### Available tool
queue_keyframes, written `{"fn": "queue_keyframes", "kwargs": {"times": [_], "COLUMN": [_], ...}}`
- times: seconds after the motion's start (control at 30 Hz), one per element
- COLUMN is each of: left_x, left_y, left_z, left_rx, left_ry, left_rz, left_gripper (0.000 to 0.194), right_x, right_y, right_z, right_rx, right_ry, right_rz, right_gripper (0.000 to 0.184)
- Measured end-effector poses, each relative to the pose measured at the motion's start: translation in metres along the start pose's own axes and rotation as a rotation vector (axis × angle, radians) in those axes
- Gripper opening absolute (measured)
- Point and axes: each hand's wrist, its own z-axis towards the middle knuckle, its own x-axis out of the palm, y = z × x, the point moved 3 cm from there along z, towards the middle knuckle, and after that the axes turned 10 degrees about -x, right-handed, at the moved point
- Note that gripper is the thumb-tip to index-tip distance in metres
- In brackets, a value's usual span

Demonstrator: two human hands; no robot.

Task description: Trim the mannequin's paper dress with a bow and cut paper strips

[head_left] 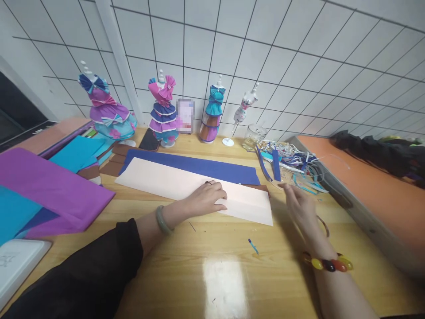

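My left hand point(207, 198) rests on a long pale pink sheet point(152, 177), fingers bent loosely and thumb apart, with nothing gripped. Under that sheet a dark blue sheet point(192, 164) sticks out along the back. A brown piece point(262, 188) peeps out at its right end. To the right, my right hand point(300, 210) is closed in a pinch beside a heap of cut strips point(299, 159). A thin pale strip point(276, 185) shows at its fingertips; a brownish loop point(324, 225) shows beside the wrist.
Several small dress forms stand by the tiled wall, one in a teal dress point(215, 106), one bare point(245, 106). Near them are a glass point(254, 135) and a dark phone point(149, 139). Purple sheets point(66, 190) and a white device point(23, 261) lie left. An orange-topped box point(375, 186) borders the right.
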Motion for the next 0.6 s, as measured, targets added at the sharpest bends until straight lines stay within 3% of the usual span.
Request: {"fn": "queue_keyframes", "kwargs": {"times": [0.13, 0.2, 0.43, 0.6], "left_x": [0.000, 0.000, 0.000, 0.000], "left_y": [0.000, 0.000, 0.000, 0.000], "left_z": [-0.001, -0.001, 0.001, 0.001], "left_rx": [0.004, 0.007, -0.004, -0.008], "left_ry": [-0.003, -0.002, 0.002, 0.003], "left_rz": [0.010, 0.016, 0.009, 0.007], "left_gripper": [0.029, 0.029, 0.030, 0.030], "right_x": [0.024, 0.026, 0.018, 0.019], "right_y": [0.031, 0.035, 0.011, 0.009], "right_z": [-0.009, -0.011, -0.007, -0.007], "right_rx": [-0.128, -0.140, -0.111, -0.112], "right_ry": [0.272, 0.341, 0.278, 0.277], "right_rz": [0.091, 0.086, 0.011, 0.021], "right_gripper": [0.044, 0.041, 0.040, 0.040]}}
